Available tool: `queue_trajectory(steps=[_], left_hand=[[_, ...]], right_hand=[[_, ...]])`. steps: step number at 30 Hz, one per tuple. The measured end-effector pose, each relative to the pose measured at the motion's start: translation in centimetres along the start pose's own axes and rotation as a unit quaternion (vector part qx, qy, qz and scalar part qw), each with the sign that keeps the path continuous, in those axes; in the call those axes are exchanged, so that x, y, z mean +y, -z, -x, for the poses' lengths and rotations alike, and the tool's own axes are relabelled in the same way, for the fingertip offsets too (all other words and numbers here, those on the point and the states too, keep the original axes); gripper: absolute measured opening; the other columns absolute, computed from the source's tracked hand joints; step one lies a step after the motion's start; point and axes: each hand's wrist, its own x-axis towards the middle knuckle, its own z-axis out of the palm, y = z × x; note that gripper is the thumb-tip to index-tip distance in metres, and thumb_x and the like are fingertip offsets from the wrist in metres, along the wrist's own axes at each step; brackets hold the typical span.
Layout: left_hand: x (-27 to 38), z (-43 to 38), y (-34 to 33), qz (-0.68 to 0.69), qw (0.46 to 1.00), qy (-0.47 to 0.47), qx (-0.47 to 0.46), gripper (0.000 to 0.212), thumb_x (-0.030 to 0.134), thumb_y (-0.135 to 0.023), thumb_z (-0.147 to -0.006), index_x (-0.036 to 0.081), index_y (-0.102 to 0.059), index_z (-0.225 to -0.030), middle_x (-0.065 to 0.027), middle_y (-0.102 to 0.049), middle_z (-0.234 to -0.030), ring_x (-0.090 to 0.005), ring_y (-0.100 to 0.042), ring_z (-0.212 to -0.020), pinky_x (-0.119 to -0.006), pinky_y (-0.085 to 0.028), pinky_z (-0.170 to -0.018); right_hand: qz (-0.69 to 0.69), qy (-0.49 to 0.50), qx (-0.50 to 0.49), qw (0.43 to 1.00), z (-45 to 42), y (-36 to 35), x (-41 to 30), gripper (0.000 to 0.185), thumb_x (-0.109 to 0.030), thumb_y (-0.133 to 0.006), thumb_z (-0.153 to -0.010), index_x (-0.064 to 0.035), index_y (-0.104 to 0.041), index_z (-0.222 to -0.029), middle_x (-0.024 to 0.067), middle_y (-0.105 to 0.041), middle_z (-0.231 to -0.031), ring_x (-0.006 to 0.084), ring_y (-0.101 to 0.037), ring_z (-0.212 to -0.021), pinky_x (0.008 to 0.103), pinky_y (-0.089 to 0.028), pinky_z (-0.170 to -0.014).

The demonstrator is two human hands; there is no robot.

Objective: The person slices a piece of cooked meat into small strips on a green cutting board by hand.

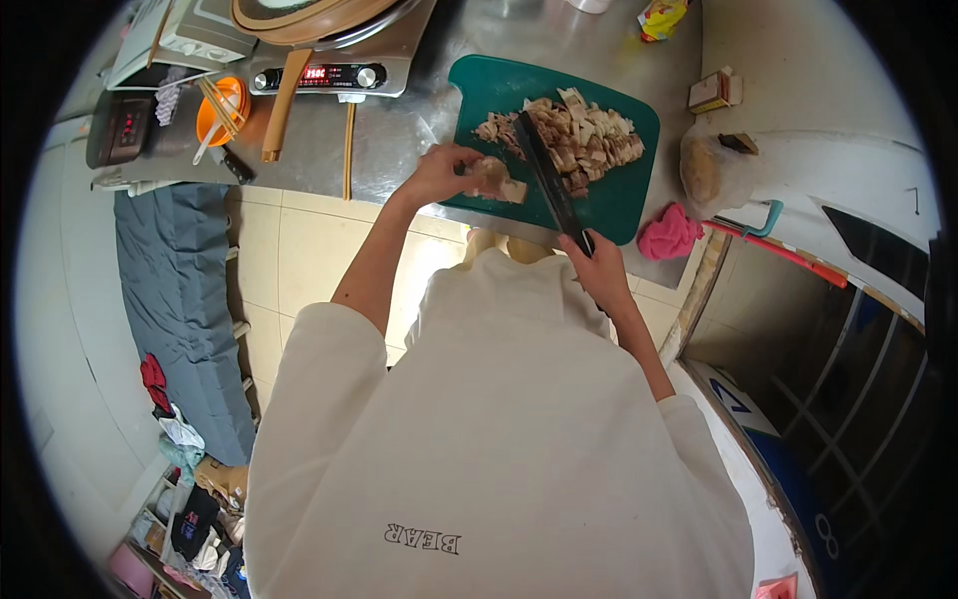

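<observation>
On the steel counter lies a green cutting board bearing a heap of chopped pale meat. My right hand grips the handle of a dark-bladed kitchen knife, whose blade lies across the board at the left part of the heap. At the board's near left edge, my left hand has its fingers on a larger uncut piece of meat. A gap of bare board separates this piece from the blade. The fingertips are partly hidden by the meat.
An induction cooker holds a wooden-handled pan. Chopsticks lie left of the board; an orange bowl with utensils and a black-handled knife are farther left. A pink cloth and a plastic bag lie at right.
</observation>
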Motion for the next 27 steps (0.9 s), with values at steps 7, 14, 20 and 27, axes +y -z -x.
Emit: queue_trajectory(steps=[7,14,20,27], left_hand=[[0.3,1.0,-4.1,-0.053,0.962,-0.053,0.261,0.046,0.029,-0.08,-0.078,0.004,-0.069,-0.116,-0.0162,-0.066,-0.097,-0.0302,-0.066,-0.086,-0.04,-0.055,-0.08],[-0.3,1.7,-5.8,-0.025,0.952,-0.031,0.303,0.045,0.024,-0.083,-0.076,0.001,-0.068,-0.112,-0.0178,-0.066,-0.099,-0.0296,-0.067,-0.087,-0.039,-0.055,-0.08],[-0.2,2.0,-6.0,0.028,0.954,-0.027,0.298,0.043,0.019,-0.081,-0.078,0.001,-0.067,-0.115,-0.0171,-0.067,-0.104,-0.0282,-0.068,-0.089,-0.037,-0.055,-0.081],[0.7,1.4,-6.8,0.091,0.949,-0.047,0.299,0.044,0.011,-0.08,-0.077,-0.001,-0.064,-0.117,-0.0172,-0.068,-0.11,-0.0265,-0.069,-0.091,-0.035,-0.055,-0.081]], right_hand=[[0.017,0.026,0.001,1.0,-0.8,0.2,0.7,0.042,-0.037,-0.068,-0.094,0.005,-0.064,-0.09,0.0159,-0.059,-0.065,0.0243,-0.053,-0.057,0.0374,-0.043,-0.057],[0.083,0.052,-0.008,0.995,-1.1,1.0,0.3,0.044,-0.038,-0.069,-0.093,0.0052,-0.063,-0.088,0.0218,-0.06,-0.067,0.033,-0.06,-0.058,0.0402,-0.046,-0.058],[0.078,0.078,-0.007,0.994,-1.3,1.5,-0.1,0.043,-0.037,-0.069,-0.093,0.0055,-0.062,-0.087,0.02,-0.06,-0.065,0.0302,-0.06,-0.054,0.0386,-0.046,-0.055],[0.078,0.069,-0.023,0.994,-1.7,2.0,-1.6,0.049,-0.042,-0.067,-0.095,0.0059,-0.06,-0.084,0.0181,-0.059,-0.062,0.0264,-0.06,-0.051,0.0378,-0.046,-0.053]])
